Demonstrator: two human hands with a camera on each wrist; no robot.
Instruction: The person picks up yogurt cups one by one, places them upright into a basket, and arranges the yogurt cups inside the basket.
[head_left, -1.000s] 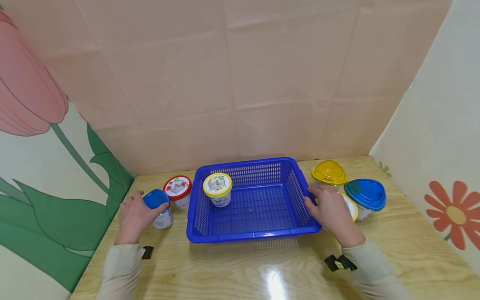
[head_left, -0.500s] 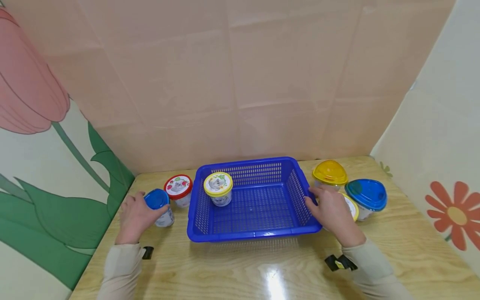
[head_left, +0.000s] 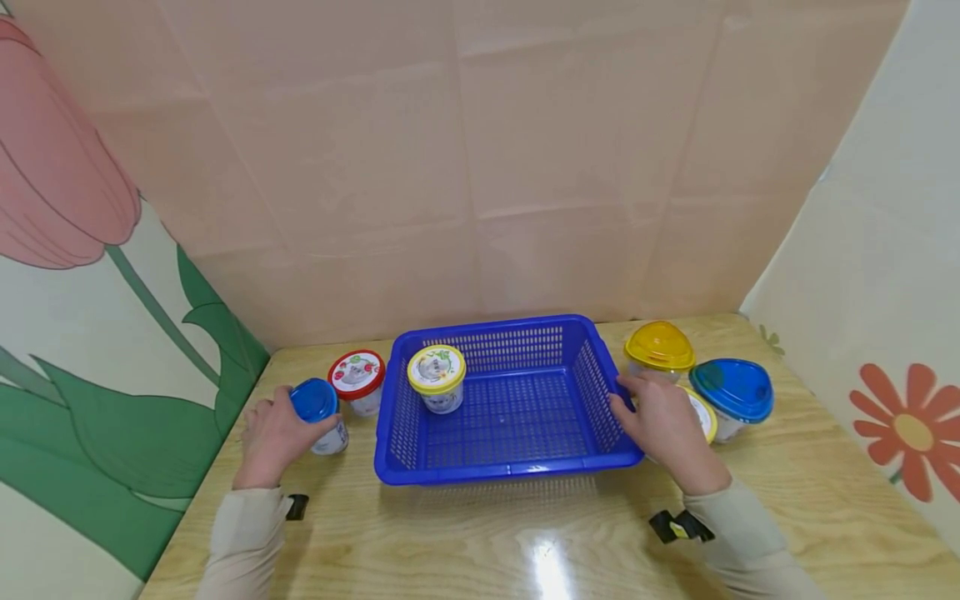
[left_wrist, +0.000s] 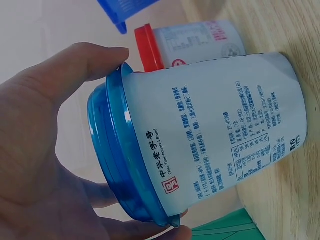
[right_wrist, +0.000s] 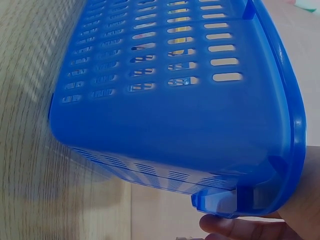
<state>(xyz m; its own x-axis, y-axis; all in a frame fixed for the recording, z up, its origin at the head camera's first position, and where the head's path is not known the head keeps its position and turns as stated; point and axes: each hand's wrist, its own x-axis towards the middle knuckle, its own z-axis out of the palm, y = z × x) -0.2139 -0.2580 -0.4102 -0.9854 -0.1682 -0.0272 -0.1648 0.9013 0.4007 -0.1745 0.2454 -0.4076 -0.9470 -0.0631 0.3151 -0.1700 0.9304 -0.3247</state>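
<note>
At the left of the head view my left hand (head_left: 273,437) grips a paper tub with a blue lid (head_left: 313,402), thumb and fingers on either side of the lid. Close up in the left wrist view, the tub's printed white wall (left_wrist: 215,130) faces the camera, and its base is at the wooden table. My right hand (head_left: 667,421) holds the right rim of a blue plastic basket (head_left: 510,471); its fingers (right_wrist: 240,228) show near the rim in the right wrist view. Inside the basket, at its left, stands a yellow-lidded tub (head_left: 437,379).
A red-lidded tub (head_left: 357,382) stands between the left hand and the basket. Right of the basket are a yellow-domed tub (head_left: 660,346), a blue-lidded container (head_left: 733,390) and a yellow-rimmed tub (head_left: 701,412) partly behind the right hand. Walls border the wooden table (head_left: 420,542).
The blue-lidded tub has turned a little under my left hand, so a different part of its print faces the head camera. My right hand and the basket have stayed put.
</note>
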